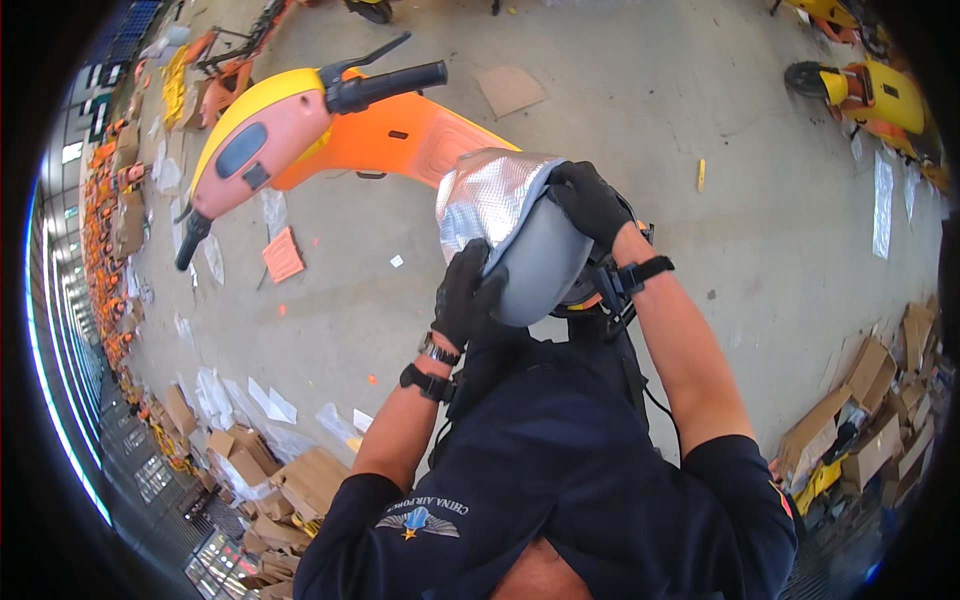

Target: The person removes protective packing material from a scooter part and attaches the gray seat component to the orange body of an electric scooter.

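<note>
In front of me stands an orange and yellow electric scooter [375, 140] with black handlebar grips. Its smooth grey seat [545, 262] is partly covered by a shiny silver quilted seat cover [490, 197] with a grey edge. My left hand [468, 296], in a black glove, is closed on the cover's edge at the near left of the seat. On the far right side my right hand [590, 203], also gloved, grips the same edge with bent fingers. The seat's near part lies bare between my hands.
A yellow scooter [885, 98] stands at the far right. Cardboard boxes [870, 420] are piled at the lower right, with more cardboard [310, 485] at the lower left. An orange panel [283, 254] and a flat brown sheet [508, 91] lie on the floor.
</note>
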Motion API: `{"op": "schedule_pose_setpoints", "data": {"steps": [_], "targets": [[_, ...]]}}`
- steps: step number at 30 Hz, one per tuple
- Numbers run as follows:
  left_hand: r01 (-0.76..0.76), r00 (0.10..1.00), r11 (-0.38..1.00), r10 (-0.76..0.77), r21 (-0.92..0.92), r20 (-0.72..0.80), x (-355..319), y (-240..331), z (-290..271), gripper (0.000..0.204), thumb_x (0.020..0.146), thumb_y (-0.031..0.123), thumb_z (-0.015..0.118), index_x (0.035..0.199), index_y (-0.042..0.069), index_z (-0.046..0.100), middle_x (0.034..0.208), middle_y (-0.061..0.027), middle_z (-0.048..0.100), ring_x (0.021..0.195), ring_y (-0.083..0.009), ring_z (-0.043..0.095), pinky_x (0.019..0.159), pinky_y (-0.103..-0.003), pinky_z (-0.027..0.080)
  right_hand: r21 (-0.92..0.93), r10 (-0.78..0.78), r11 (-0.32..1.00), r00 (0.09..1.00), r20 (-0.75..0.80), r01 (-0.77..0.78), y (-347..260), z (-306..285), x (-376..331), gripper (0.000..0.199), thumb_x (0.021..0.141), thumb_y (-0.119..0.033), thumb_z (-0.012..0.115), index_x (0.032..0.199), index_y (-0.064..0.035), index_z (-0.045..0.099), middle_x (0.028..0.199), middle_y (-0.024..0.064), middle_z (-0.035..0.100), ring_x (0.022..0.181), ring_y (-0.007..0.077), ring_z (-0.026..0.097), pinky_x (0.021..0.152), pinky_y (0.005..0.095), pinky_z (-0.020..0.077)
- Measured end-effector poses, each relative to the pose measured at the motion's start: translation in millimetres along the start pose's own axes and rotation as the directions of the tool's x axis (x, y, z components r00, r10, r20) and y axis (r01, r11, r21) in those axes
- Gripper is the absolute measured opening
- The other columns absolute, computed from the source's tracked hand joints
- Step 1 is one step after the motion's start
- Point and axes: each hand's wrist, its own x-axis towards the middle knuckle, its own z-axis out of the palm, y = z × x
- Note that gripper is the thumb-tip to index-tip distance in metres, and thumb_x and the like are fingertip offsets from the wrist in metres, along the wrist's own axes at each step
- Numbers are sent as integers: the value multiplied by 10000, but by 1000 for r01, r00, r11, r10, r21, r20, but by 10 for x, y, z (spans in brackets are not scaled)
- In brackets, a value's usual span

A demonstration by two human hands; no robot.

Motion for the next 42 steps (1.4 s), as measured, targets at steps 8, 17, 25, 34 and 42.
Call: {"op": "schedule_pose_setpoints", "data": {"steps": [8,17,25,34,42], "targets": [[39,999,967,-31,251,-35,237,500,-309,1008,547,522,828,1243,-91,433,1083,-253,576,1001,-409,553,849,-465,456,-81,44,996,999,-9,-45,-385,184,340,264,861,-279,594,1048,-93,611,1059,257,576,979,427,574,873,459,473],[76,994,987,-63,144,-94,278,233,-451,972,465,548,848,1145,-73,538,1031,-238,595,1006,-407,544,847,-477,453,-291,-52,950,979,198,110,-568,2,288,162,872,-183,547,999,-90,587,1025,218,575,902,405,570,798,455,470],[61,993,991,-49,119,-104,128,248,-347,1031,467,540,862,1218,-78,519,1112,-264,589,1053,-401,561,913,-466,453,41,-50,998,998,40,49,-350,-48,-79,80,821,-117,612,866,-51,603,881,151,611,932,358,559,809,414,456],[232,972,966,-226,-116,69,616,340,-956,895,528,268,833,1297,-24,480,1159,-207,593,1041,-312,597,899,-416,486,324,-297,926,906,303,195,-442,-175,827,225,828,-88,571,1037,-43,640,981,122,648,978,223,589,887,351,462],[293,956,919,-277,-264,97,973,173,-1021,844,541,209,767,1301,-27,484,1148,-159,610,1020,-263,602,888,-381,483,310,-315,929,874,371,203,-412,-256,1444,361,719,-50,646,1075,-108,671,1045,93,672,951,212,625,827,345,497]]}}
